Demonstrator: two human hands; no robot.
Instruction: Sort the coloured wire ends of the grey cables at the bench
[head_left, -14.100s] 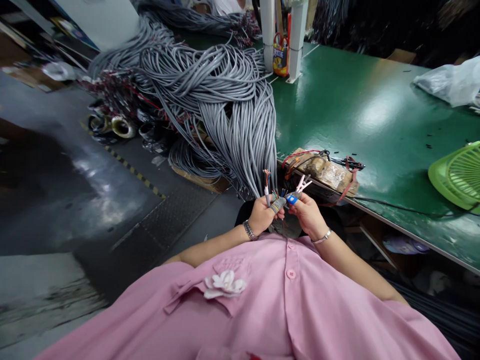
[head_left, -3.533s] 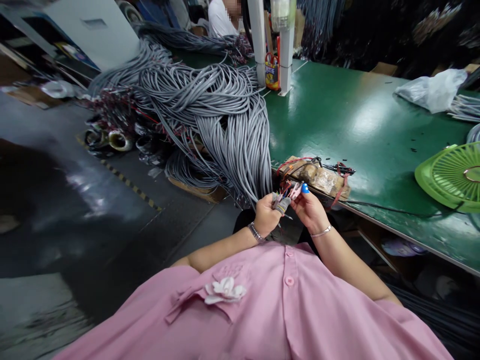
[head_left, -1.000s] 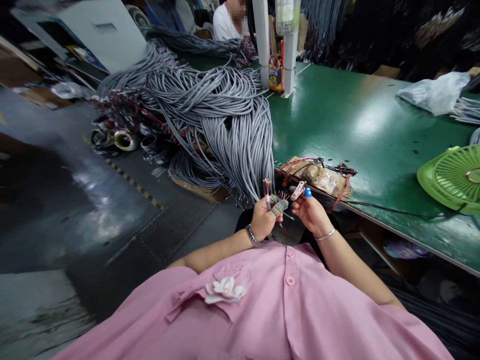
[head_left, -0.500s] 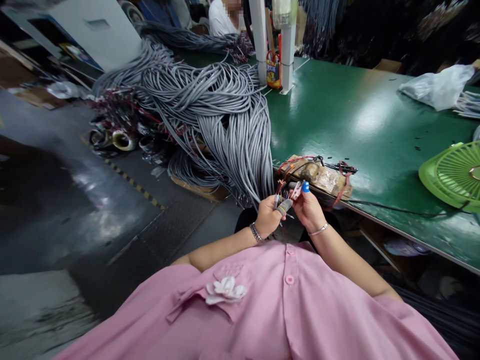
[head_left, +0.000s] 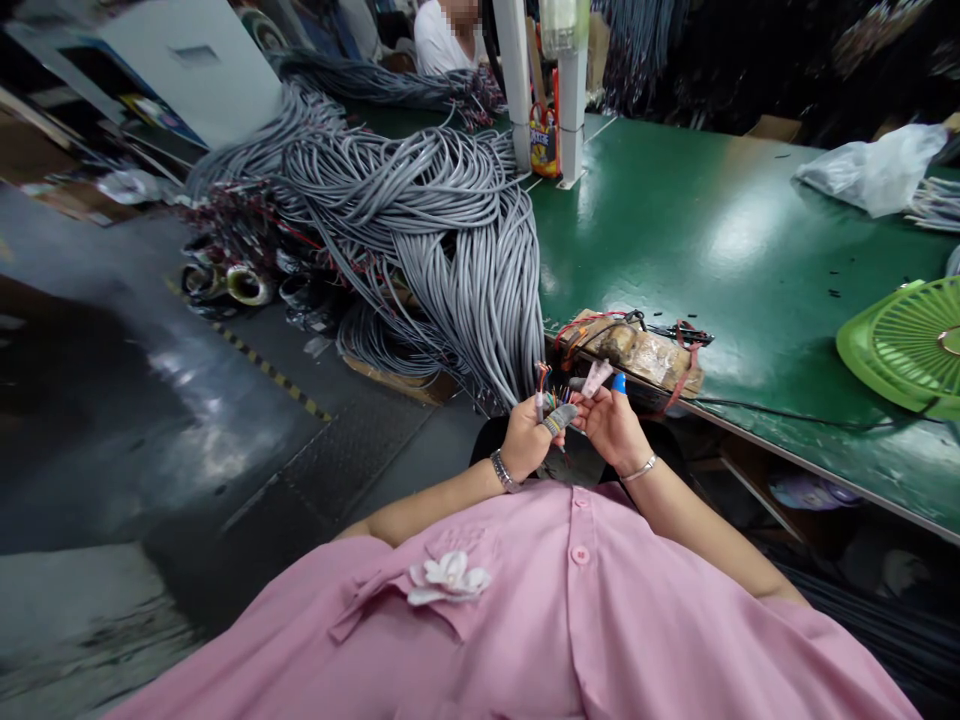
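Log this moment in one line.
left hand: holds coloured wires | right hand: holds pink clip | tabletop: green fan | nearby: gray cables, heaped

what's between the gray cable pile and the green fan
The head view shows a tape-wrapped block with wires on it, then green tabletop with a black cord running toward the fan.

I am angling both forearms (head_left: 442,502) inward, gripping with my left hand (head_left: 526,438) and pinching with my right hand (head_left: 613,430) just beside it.
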